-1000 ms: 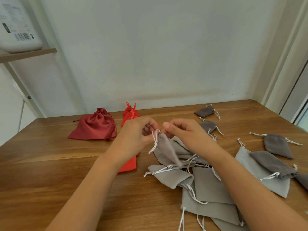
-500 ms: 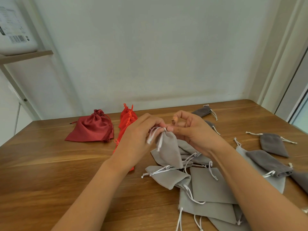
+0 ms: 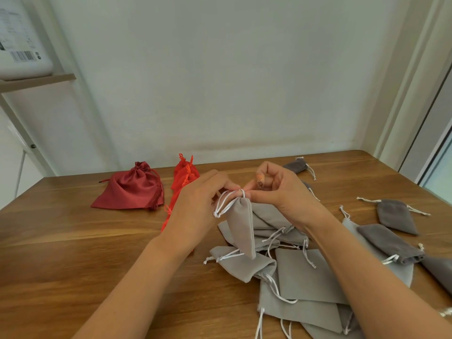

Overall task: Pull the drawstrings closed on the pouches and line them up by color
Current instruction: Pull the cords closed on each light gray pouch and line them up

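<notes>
The left hand (image 3: pixel 200 204) and the right hand (image 3: pixel 281 189) are meeting almost fingertip to fingertip, both pinching at the top of a small light grey velvet pouch (image 3: pixel 241 228). The left hand is gripping the looped white drawstring (image 3: pixel 223 203), whose knotted end is dangling just under its fingers. The right hand is pinching the gathered mouth from the opposite side; whether it has cord or cloth between thumb and forefinger is too small to tell.

The pouch is hanging directly below the point where the hands meet. Its long axis is running nearly straight down, with the bottom corner tipping slightly toward the right forearm, over the heap of flat light grey pouches (image 3: pixel 305 277) lying beneath the right wrist. Neither hand is nearer, since the mouth is sitting between them, so the closing pull will probably run sideways, across that axis.

Beyond the left hand, a dark red satin pouch (image 3: pixel 129 189) and orange-red pouches (image 3: pixel 184 174) are lying on the brown wooden table (image 3: pixel 73 265). Dark grey velvet pouches (image 3: pixel 391 243) are lying outside the right hand.
</notes>
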`<state>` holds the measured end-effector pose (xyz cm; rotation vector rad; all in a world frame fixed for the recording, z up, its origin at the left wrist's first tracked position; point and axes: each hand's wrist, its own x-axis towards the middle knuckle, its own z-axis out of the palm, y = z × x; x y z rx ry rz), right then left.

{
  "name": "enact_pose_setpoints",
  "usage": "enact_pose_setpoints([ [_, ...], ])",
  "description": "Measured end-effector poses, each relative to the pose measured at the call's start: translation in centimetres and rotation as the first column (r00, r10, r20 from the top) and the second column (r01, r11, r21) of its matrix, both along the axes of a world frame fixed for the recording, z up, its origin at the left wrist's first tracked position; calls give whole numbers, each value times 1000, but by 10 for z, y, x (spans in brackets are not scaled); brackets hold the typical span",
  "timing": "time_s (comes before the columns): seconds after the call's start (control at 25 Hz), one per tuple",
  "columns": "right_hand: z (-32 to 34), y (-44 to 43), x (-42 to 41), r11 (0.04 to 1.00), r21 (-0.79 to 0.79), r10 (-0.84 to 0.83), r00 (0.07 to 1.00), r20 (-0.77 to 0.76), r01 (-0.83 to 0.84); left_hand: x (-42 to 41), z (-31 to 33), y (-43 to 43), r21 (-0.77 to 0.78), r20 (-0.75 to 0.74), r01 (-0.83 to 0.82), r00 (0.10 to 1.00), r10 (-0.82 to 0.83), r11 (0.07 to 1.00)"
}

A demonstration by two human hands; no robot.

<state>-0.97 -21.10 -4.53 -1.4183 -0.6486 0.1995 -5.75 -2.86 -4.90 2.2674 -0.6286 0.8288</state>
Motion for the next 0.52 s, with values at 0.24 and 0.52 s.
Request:
enact_pose_setpoints([
  [0.24,1,6,-4,998,-60,6,998,69,-2,1,-2,-1,-40,-44,21,999,-23,999],
  [0.52,1,1,0,948,-210,-188,953,237,239,-3,-3,-6,-52,-113,-74,991,68,996],
])
